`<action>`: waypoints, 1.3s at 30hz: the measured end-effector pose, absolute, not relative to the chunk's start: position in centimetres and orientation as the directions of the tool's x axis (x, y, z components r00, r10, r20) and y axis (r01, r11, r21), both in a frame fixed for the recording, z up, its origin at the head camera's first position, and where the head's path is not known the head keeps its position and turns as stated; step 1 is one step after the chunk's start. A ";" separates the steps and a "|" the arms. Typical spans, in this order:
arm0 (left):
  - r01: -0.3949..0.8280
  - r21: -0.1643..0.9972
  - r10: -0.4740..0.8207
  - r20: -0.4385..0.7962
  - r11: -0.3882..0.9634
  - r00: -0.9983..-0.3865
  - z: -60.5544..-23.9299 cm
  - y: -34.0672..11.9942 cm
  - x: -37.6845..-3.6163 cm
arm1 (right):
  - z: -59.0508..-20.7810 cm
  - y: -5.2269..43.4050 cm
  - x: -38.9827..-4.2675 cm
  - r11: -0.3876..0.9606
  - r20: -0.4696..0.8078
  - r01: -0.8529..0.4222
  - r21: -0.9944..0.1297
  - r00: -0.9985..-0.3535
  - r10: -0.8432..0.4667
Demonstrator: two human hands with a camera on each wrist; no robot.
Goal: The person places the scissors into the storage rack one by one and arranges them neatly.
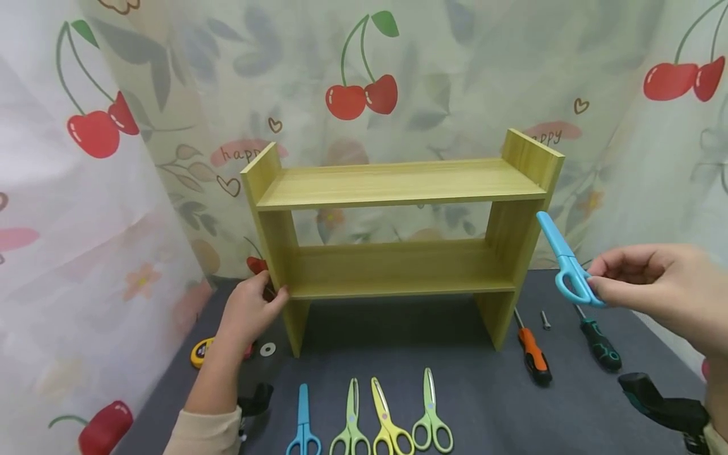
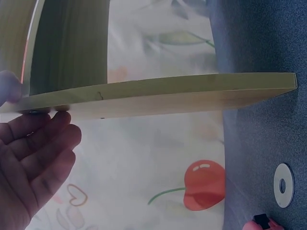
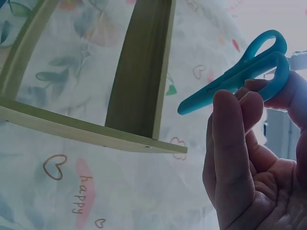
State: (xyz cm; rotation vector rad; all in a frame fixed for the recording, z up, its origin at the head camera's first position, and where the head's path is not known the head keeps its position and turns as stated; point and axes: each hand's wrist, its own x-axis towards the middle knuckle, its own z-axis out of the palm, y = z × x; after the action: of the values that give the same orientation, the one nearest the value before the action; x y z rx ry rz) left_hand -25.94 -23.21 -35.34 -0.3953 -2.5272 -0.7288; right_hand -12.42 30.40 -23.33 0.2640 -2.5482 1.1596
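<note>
A small wooden shelf [image 1: 392,265] with two boards between side panels stands upright on the dark table. My left hand [image 1: 250,309] grips its left side panel near the lower board, thumb at the front edge and fingers [image 2: 53,139] along the outer face. Raised beside the shelf's right panel, my right hand [image 1: 654,278] pinches blue scissors [image 1: 574,272] by the handle loops, closed blades pointing up and left. In the right wrist view, the same scissors [image 3: 240,72] sit between thumb and fingers, apart from the shelf [image 3: 139,72].
Along the front lie blue scissors [image 1: 303,417], yellow scissors [image 1: 387,417] and two green pairs [image 1: 351,417]. Right of the shelf are an orange screwdriver [image 1: 533,357], a dark green screwdriver [image 1: 600,344] and a screw [image 1: 545,320]. A washer [image 1: 268,349] and a yellow tape measure [image 1: 200,352] lie left.
</note>
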 end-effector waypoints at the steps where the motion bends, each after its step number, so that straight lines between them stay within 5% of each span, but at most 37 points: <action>1: 0.395 0.413 0.138 0.527 0.821 -0.838 -35.4 -23.2 -25.9 | -23.0 30.3 -12.5 0.655 0.378 -0.303 -0.692 -0.925 -0.029; 19: 0.395 0.293 0.145 0.614 0.871 -0.776 -35.5 -23.3 -25.7 | -15.8 26.3 -14.9 0.721 0.337 -0.273 -0.636 -0.940 -0.058; 39: 0.407 0.310 0.155 0.601 0.859 -0.784 -35.1 -22.8 -25.4 | -9.5 17.5 -18.5 0.671 0.255 -0.303 -0.677 -0.951 -0.172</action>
State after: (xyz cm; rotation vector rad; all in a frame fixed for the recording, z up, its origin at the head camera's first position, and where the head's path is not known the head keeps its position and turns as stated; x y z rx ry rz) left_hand -25.37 -22.75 -35.14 -0.4071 -2.4514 -0.5783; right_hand -18.51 17.48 -9.54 0.3887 -2.7135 1.1449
